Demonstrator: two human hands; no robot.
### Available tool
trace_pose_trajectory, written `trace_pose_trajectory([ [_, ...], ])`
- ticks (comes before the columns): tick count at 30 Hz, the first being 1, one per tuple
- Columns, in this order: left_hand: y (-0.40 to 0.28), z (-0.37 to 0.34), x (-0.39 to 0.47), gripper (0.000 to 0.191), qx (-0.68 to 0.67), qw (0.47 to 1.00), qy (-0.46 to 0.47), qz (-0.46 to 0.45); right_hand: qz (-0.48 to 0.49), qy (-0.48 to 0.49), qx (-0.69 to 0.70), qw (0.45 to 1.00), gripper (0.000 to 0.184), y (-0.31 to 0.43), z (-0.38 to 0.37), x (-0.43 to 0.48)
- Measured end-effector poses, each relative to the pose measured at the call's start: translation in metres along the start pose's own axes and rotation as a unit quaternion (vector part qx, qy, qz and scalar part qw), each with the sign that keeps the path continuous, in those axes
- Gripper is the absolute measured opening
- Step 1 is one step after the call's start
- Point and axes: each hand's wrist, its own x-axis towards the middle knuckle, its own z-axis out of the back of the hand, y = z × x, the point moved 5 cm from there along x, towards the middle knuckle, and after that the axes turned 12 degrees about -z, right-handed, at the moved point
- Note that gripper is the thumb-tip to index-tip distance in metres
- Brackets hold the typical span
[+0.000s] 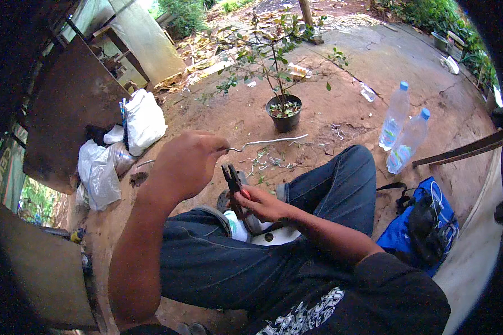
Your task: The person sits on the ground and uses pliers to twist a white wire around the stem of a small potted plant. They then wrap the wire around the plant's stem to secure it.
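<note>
My left hand (195, 161) is raised above my crossed legs, its fingertips pinching a thin light-coloured wire (268, 141). The wire runs to the right with a bend close to my fingers, and its far end appears just in front of the plant pot. My right hand (262, 204) grips a pair of pliers (233, 179) with a red part on the handle. The dark jaws point up, just below my left fingertips and apart from the wire. Beyond my hands stands a small leafy plant (276, 63) in a black plastic pot (286, 122).
Wire scraps and cut leaves (270, 161) litter the ground before me. Two plastic bottles (396, 113) with blue caps stand at the right, above a blue and black bag (423, 226). White sacks and plastic bags (144, 121) lean at the left by a brown panel (71, 109).
</note>
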Motion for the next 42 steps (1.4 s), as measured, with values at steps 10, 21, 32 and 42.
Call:
trace_pose_trajectory([
  [10, -0.006, 0.000, 0.009, 0.021, 0.164, 0.985, -0.001, -0.051, 0.117, -0.172, -0.111, 0.972, 0.039, 0.013, 0.025, -0.009],
  [21, -0.015, -0.005, 0.015, 0.024, 0.214, 0.975, 0.007, -0.060, 0.259, -0.350, -0.201, 0.878, 0.043, 0.059, 0.031, -0.034],
  [32, -0.018, -0.007, 0.011, 0.020, 0.145, 0.987, -0.001, -0.066, 0.225, -0.413, -0.257, 0.844, 0.042, 0.053, 0.046, -0.040],
  [42, -0.033, -0.018, 0.013, 0.015, 0.090, 0.993, -0.011, -0.078, 0.232, -0.428, -0.259, 0.834, 0.020, 0.060, 0.051, -0.045],
])
